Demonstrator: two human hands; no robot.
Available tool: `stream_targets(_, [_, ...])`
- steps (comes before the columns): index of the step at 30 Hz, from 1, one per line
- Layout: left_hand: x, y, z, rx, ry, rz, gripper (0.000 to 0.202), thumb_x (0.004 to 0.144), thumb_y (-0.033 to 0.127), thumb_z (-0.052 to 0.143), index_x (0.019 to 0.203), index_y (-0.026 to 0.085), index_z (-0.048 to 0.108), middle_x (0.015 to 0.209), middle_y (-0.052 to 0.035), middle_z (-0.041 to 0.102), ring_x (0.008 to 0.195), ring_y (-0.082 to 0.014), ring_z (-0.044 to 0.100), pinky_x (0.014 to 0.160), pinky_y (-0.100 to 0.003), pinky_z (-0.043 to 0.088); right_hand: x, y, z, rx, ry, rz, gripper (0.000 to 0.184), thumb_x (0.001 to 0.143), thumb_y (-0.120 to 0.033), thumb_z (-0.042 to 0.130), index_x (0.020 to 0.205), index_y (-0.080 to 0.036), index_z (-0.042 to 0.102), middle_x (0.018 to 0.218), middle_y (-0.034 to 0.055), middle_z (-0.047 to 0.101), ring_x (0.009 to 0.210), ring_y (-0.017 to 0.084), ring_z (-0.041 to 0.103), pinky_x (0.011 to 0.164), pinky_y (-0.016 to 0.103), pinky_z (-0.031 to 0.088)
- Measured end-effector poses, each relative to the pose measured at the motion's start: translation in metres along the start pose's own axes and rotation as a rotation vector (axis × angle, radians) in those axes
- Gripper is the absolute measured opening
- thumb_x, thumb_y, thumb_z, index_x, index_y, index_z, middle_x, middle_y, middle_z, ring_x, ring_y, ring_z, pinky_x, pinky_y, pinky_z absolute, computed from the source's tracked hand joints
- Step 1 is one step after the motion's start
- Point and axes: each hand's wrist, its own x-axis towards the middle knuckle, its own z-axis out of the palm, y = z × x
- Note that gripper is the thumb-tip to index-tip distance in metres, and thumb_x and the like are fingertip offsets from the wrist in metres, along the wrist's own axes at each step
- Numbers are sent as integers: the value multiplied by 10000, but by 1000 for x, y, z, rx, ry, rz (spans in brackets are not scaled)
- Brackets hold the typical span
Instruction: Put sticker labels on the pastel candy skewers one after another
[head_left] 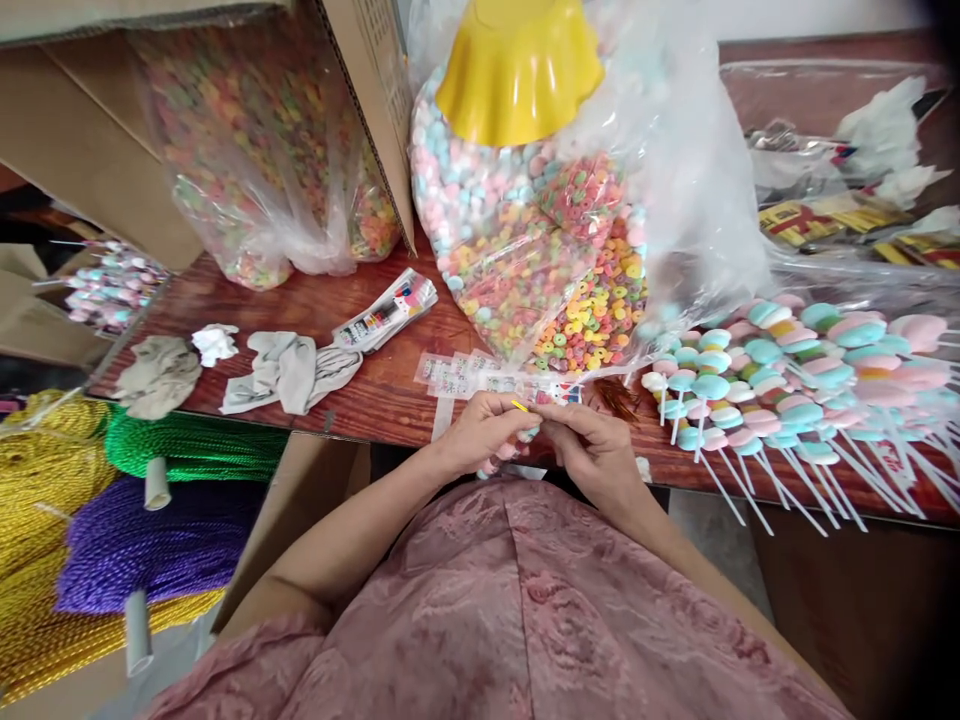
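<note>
My left hand (pixel 484 432) and my right hand (pixel 589 448) meet at the front edge of the wooden table (pixel 375 395), fingers pinched together. Between them is a marshmallow candy skewer (pixel 517 445) in pink and blue, with a thin yellow twist tie (pixel 520 406) at the fingertips. Small printed clear bags (pixel 480 378) lie just beyond the hands. A pile of finished marshmallow skewers (pixel 795 385) with white sticks lies to the right.
A big clear bag of marshmallows and colourful ring candies (pixel 540 250) holds a yellow bowl (pixel 519 68). A cardboard box (pixel 202 130) with bagged candy stands at the back left. Cloths (pixel 289 372) lie on the table. Gold, green and purple cord spools (pixel 112 520) fill a box at the left.
</note>
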Motion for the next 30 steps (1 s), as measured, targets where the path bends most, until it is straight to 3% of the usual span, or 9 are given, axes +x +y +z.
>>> stream_targets(6, [0,-6,3,113,35,133,267,784,405,649,797,138,630,608,52,502,364,-18,378,315,-146,288,-5,2,13,43,136,118,160,878,-192,592,977,-206,717,789,13,736,639,130,654,614,265,520])
stream_targets(11, [0,-6,5,114,79,214,289,792,398,638,675,136,605,691,39,498,440,-16,407,376,-154,328,-7,0,12,27,85,155,33,858,-191,608,858,-205,578,652,-44,613,520,82,543,499,211,412])
stream_targets(15, [-2,-3,8,92,110,208,292,788,400,649,666,138,609,671,38,501,444,-26,398,382,-165,309,-13,1,10,27,102,204,152,837,-232,668,794,-212,524,618,-56,556,512,78,505,497,214,398])
stream_targets(19, [1,-5,8,140,120,333,299,812,391,635,649,141,621,670,21,527,492,-46,433,440,-185,343,-16,-1,8,290,76,397,185,778,-326,746,793,-191,619,624,-26,621,523,101,551,485,224,423])
stream_targets(23, [5,-1,9,318,71,598,310,850,349,604,627,137,642,670,-6,552,610,-80,504,575,-211,415,-5,-1,2,602,10,589,233,718,-362,785,694,-165,662,501,-27,588,415,71,465,419,199,351])
stream_targets(25, [5,5,9,401,31,654,314,849,324,605,603,133,639,647,-8,546,632,-86,511,608,-215,423,3,2,-3,724,-86,620,272,657,-370,820,634,-159,649,467,-38,545,371,53,401,384,194,290])
stream_targets(27, [2,13,9,395,-42,581,312,833,319,618,588,127,631,620,1,532,578,-72,492,551,-200,407,10,7,-11,813,-247,638,316,591,-386,848,602,-158,629,450,-51,502,343,42,335,354,198,223])
stream_targets(30, [-3,22,7,294,-163,247,251,775,323,661,623,123,650,565,26,524,410,-45,426,373,-172,305,13,6,-24,695,-404,551,337,642,-424,811,597,-167,596,450,-55,473,341,47,292,342,208,183])
